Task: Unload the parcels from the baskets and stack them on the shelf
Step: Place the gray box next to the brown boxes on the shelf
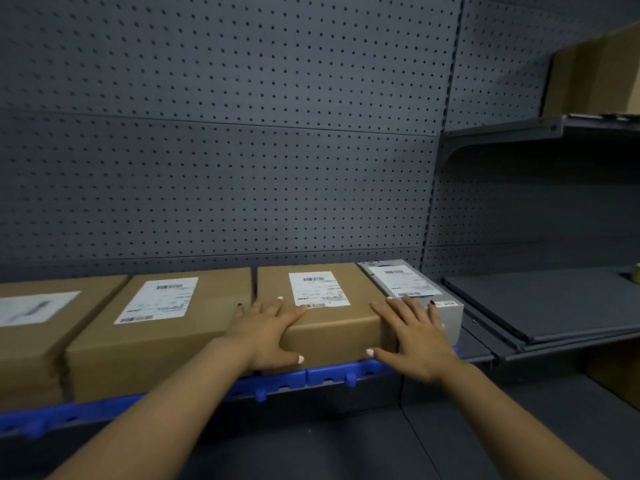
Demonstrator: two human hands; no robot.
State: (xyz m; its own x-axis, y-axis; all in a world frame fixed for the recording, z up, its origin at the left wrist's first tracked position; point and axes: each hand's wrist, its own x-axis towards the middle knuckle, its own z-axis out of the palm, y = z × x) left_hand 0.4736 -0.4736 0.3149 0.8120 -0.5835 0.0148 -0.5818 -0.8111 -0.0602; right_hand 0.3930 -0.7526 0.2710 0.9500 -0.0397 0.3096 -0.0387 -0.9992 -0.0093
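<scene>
A brown cardboard parcel (pixel 337 327) with a white label lies flat on the shelf (pixel 325 377), which has a blue front edge. My left hand (pixel 266 334) presses flat on its left front corner, thumb down the front face. My right hand (pixel 414 336) lies with straight fingers over its right front corner, fingertips reaching onto the grey parcel (pixel 412 284) beside it. To the left stand a second brown parcel (pixel 152 327) and a third brown parcel (pixel 31 327), each labelled. No basket is in view.
A grey pegboard wall (pixel 242 150) backs the shelf. To the right is a dark grey shelf bay (pixel 540 303), with a higher shelf (pixel 554 128) carrying a cardboard box (pixel 595 71). A lower dark shelf (pixel 311 452) lies under my arms.
</scene>
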